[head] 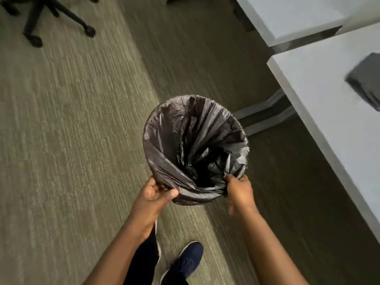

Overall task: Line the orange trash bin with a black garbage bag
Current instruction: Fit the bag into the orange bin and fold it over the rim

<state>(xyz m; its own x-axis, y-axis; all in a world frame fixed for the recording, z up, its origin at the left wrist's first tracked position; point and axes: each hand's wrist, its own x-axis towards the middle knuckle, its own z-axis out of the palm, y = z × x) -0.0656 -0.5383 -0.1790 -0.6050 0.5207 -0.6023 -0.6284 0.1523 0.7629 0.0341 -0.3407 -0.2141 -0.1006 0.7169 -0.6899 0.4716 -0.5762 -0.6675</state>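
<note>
A round bin stands in the middle of the carpet, fully wrapped by a black garbage bag that is folded over its rim and sags inside in folds. None of the bin's orange surface shows. My left hand pinches the bag at the near-left part of the rim. My right hand grips the bag at the near-right part of the rim. Both hands are closed on the plastic.
White desks stand to the right, with a dark folded item on the nearer one and a grey desk foot just behind the bin. An office chair base is at the top left. My dark blue shoe is below.
</note>
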